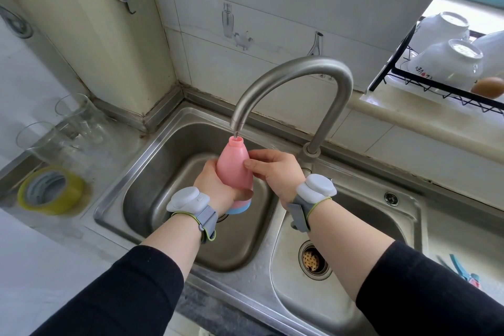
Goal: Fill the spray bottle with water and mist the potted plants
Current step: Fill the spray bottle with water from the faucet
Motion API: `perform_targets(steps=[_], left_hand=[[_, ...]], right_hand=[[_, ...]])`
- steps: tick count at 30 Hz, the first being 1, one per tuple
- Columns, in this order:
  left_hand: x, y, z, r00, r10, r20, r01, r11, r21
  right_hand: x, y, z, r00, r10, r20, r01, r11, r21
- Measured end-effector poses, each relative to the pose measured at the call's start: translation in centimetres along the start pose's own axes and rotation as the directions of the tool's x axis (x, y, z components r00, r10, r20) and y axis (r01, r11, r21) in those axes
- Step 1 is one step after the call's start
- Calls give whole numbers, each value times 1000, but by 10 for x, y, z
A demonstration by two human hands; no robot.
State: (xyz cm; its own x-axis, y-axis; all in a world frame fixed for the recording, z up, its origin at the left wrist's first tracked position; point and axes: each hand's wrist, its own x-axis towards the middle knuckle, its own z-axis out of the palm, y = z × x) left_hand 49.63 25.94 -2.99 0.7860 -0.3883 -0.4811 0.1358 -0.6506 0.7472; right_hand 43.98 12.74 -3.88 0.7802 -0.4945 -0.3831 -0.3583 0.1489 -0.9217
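A pink spray bottle (234, 169) with a blue base and no spray head stands upright over the left sink basin (152, 199). Its open neck sits right under the spout of the curved steel faucet (294, 73), and a thin trickle of water falls into it. My left hand (215, 185) grips the bottle's lower body from the left. My right hand (270, 169) holds its upper part from the right, thumb and fingertips on the pink wall. The spray head and the potted plants are not in view.
Two clear glasses (73, 123) and a roll of yellow tape (49, 189) stand on the counter at left. The right basin (381, 226) has a drain strainer (312, 259). A black dish rack (447, 87) with white bowls and an egg (488, 87) sits at back right.
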Motion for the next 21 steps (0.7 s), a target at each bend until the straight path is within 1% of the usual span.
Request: perform_targets(steps=[21], left_hand=[[-4, 3, -2, 1000, -11, -10, 11, 1000, 2]], right_hand=[[-1, -2, 0, 1000, 7, 0, -7, 1000, -2]])
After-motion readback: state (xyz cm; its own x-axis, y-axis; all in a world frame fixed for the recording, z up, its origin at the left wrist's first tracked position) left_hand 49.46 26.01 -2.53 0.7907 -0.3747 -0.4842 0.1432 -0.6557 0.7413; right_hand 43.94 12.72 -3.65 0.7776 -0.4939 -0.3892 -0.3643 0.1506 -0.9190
